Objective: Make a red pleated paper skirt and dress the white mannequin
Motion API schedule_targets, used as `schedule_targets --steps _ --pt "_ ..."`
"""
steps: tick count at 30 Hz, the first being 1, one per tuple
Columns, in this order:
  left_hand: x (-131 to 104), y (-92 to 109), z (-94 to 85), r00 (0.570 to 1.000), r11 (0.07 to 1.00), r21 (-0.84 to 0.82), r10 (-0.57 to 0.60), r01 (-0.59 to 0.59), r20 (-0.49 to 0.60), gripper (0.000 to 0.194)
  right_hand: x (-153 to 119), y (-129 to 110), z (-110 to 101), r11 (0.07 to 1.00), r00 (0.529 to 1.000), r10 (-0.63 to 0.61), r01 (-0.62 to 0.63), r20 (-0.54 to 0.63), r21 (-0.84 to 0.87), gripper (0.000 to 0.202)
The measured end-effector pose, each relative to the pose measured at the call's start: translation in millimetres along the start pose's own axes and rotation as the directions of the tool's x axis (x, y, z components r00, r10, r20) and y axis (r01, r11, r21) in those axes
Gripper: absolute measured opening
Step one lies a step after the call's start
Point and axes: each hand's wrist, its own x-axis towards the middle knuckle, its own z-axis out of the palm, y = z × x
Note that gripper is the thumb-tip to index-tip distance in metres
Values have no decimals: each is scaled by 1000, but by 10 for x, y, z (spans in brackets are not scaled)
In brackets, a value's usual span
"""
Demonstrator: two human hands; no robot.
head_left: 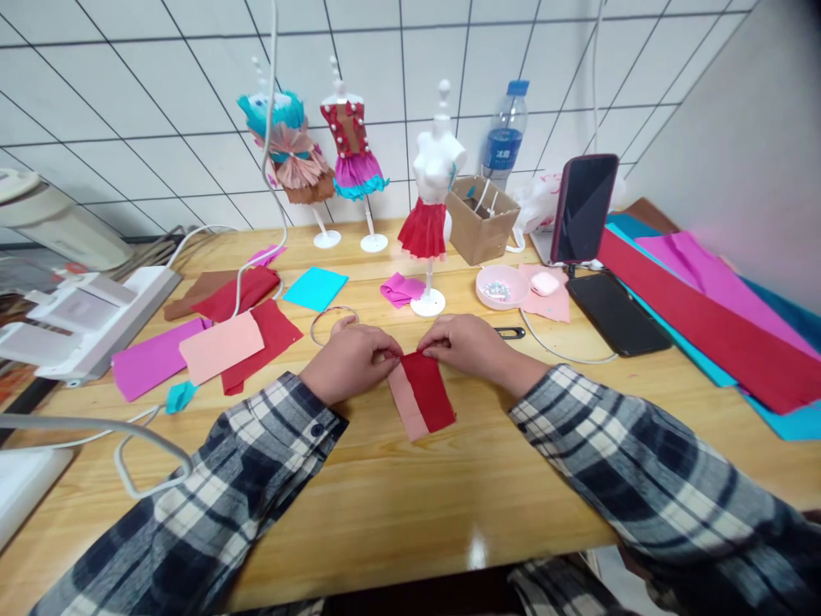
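Note:
My left hand [355,359] pinches the upper left corner of a layered piece of crepe paper. The red crepe paper [431,392] overlaps the peach crepe paper [409,405], which shows as a strip along the left side. At the upper right edge, my right hand [466,348] has thumb and fingers closed on the red sheet. Both pieces hang down toward the table top [385,513]. Beyond my hands stands a small white dress-form mannequin [439,158] wearing a pleated red skirt [423,229].
Two dressed mannequins [351,145] stand by the tiled wall. Loose crepe sheets [221,346] lie left, long strips [711,316] right. A bead dish [501,287], cardboard box [482,221], water bottle [505,137], propped phone [585,208] and black snips [510,333] are around. A white cable [273,128] hangs at left.

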Motion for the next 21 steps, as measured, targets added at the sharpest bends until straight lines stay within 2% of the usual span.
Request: schedule_targets --steps 6,9,12,17,21 --pt "-72 22 44 998 998 41 39 -37 -42 22 -45 -3 13 999 999 37 -37 -33 23 16" --pt "-92 32 76 992 990 118 88 -77 -86 19 -57 25 12 998 997 -69 69 -31 -3 13" --pt "-108 64 76 978 955 251 184 -156 -96 20 -69 40 -7 986 987 -160 160 -2 -42 15" --pt "-147 137 27 945 861 428 325 -275 -46 23 -119 26 -76 967 972 -219 227 85 -114 26" --pt "-181 175 11 932 825 473 361 -309 -22 20 -187 63 -104 959 963 -242 257 121 -123 38"
